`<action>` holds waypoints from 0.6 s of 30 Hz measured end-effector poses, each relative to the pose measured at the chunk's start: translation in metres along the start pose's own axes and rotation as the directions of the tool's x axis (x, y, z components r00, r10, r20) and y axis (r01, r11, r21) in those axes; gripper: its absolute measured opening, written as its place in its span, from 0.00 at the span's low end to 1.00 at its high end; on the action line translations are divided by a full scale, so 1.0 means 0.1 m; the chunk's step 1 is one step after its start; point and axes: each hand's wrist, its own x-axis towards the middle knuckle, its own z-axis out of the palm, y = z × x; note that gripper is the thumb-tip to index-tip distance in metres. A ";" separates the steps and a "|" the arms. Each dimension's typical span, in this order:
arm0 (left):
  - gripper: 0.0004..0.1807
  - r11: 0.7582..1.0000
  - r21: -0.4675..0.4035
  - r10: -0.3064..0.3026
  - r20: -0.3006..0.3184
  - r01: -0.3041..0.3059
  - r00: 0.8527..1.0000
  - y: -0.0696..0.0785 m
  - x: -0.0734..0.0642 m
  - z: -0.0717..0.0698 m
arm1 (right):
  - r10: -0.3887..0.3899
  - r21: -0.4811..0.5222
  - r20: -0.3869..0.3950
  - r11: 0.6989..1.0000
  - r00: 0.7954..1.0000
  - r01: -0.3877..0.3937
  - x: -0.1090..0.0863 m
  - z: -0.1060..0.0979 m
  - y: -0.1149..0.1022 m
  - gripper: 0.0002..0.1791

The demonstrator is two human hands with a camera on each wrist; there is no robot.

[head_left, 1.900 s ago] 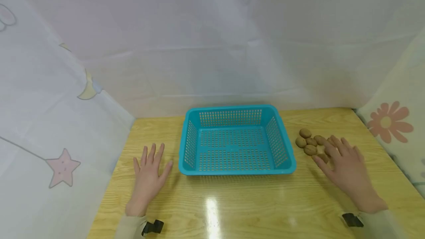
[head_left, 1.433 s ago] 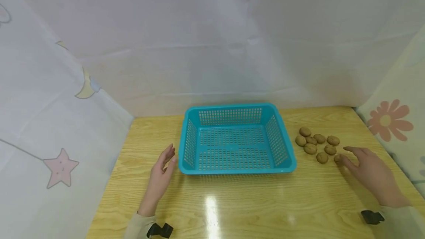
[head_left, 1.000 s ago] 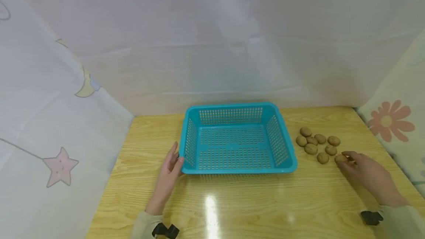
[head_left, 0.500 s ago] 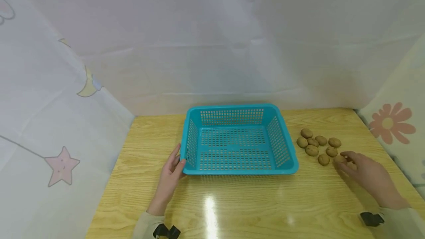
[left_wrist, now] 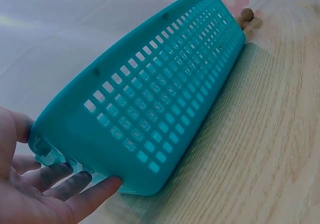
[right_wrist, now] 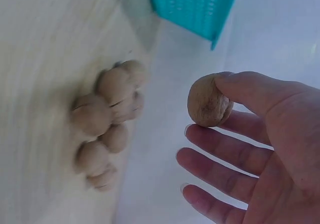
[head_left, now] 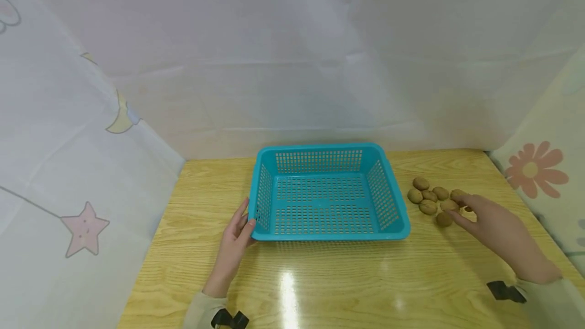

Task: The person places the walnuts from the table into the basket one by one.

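Observation:
A turquoise plastic basket (head_left: 329, 236) with perforated walls stands at mid-table, nothing inside it. My left hand (head_left: 230, 248) grips its front left corner; in the left wrist view the thumb is over the basket's rim (left_wrist: 97, 73) and the fingers (left_wrist: 95, 196) lie against the outer wall. My right hand (head_left: 498, 232) pinches a walnut (right_wrist: 207, 100) between thumb and index finger, the other fingers loosely extended. That walnut is held up over the right part of a group of walnuts (head_left: 428, 207), which sits right of the basket and is partly covered by the hand.
The wooden table (head_left: 347, 283) ends at a pale cloth backdrop (head_left: 292, 90) close behind the basket. More printed cloth (head_left: 50, 166) stands along the left side, and another (head_left: 548, 131) on the right. Each wrist wears a black strap (head_left: 506, 291).
My left hand has moved right from the tabletop and taken hold of the basket's corner. My right hand has pinched the rightmost walnut, lifted it and carried it left over the others.

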 end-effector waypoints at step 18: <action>0.34 1.000 -0.015 0.014 -0.011 -0.014 1.000 -0.02 -0.01 0.00 | -0.242 -0.061 -0.083 0.970 0.967 0.237 0.56 -0.36 -0.97 0.22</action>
